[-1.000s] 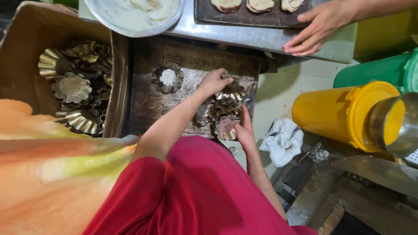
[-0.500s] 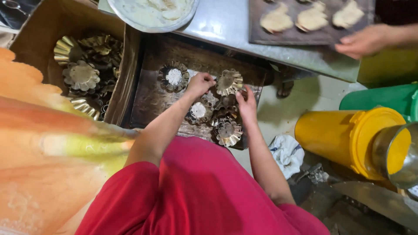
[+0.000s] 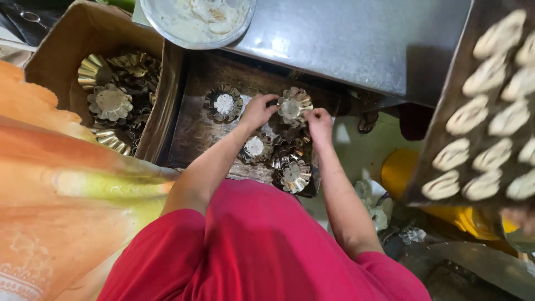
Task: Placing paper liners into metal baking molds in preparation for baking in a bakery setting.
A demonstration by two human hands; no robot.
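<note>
Fluted metal mould [image 3: 294, 106], shiny and with a pale round of dough inside, is held between both hands above the far right part of a dark baking tray [image 3: 192, 131]. The left hand [image 3: 257, 110] has its fingers closed on the mould's left edge, and the right hand [image 3: 319, 121] pinches its right edge with narrow fingers, though how firmly is hard to see from above. On the tray, more moulds lie in a small heap just below the hands, one filled mould [image 3: 224, 103] stands apart to the left. A cardboard box [image 3: 50, 61] beside the tray holds empty moulds. Above, a steel surface [image 3: 356, 39] carries a round plate [image 3: 198, 19] of dough. At right, a second tray [image 3: 446, 139] carries shaped dough pieces.
</note>
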